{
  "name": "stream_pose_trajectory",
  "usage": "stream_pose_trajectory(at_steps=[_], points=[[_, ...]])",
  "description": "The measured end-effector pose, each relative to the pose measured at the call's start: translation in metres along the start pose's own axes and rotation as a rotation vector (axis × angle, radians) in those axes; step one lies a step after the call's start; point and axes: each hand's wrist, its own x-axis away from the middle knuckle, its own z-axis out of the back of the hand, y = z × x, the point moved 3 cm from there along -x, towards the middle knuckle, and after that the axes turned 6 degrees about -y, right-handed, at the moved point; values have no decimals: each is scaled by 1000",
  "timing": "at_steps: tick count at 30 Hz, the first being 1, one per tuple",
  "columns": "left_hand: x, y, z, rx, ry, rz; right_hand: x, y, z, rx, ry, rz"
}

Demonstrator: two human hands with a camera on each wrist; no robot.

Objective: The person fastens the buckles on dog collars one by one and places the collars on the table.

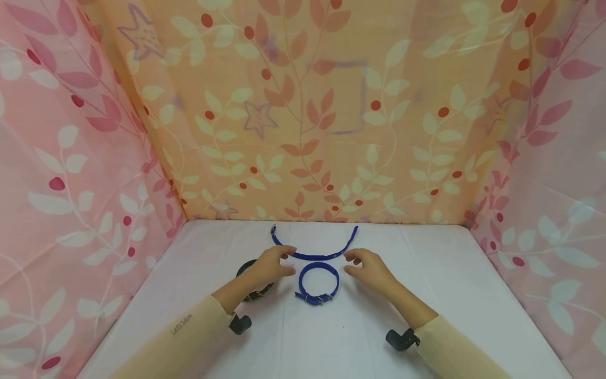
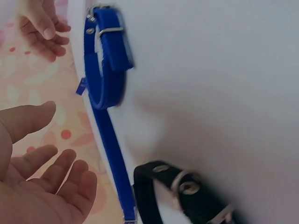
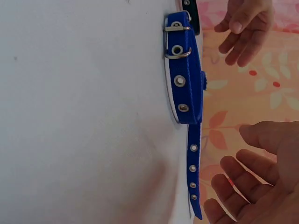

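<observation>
A blue collar (image 1: 312, 300), buckled into a ring, stands on the table between my hands, its metal buckle and D-ring toward me. Behind it a second blue collar (image 1: 316, 258) lies unfastened in a wide curve, eyelets showing along its pointed end in the right wrist view. My left hand (image 1: 271, 267) hovers over a black collar (image 1: 256, 295), partly covering it, with fingers loosely bent and nothing in them. On the other side my right hand (image 1: 371, 268) is held near the pointed end of the unfastened collar, palm inward, holding nothing.
The white tabletop (image 1: 303, 347) ends at a patterned orange curtain (image 1: 303, 105) behind the collars. Pink patterned curtains (image 1: 61, 158) hang along both sides. A small black device (image 1: 240, 323) is strapped at each wrist, over beige sleeves (image 1: 175, 337).
</observation>
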Motion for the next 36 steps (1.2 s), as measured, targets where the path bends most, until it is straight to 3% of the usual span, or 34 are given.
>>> stream_pose_trajectory(at_steps=[8, 16, 23, 30, 36], points=[[-16, 3, 30, -22, 161, 6, -18, 2, 25, -6, 60, 31], [-30, -4, 44, -19, 220, 79, -39, 4, 40, -34, 146, 76], [-45, -22, 43, 27, 263, 172, -56, 10, 39, -32, 192, 50], [-71, -48, 40, -69, 312, 382, -73, 21, 36, -24, 231, 0], [-81, -62, 33, -86, 311, 458, -82, 31, 36, 80, 267, -90]])
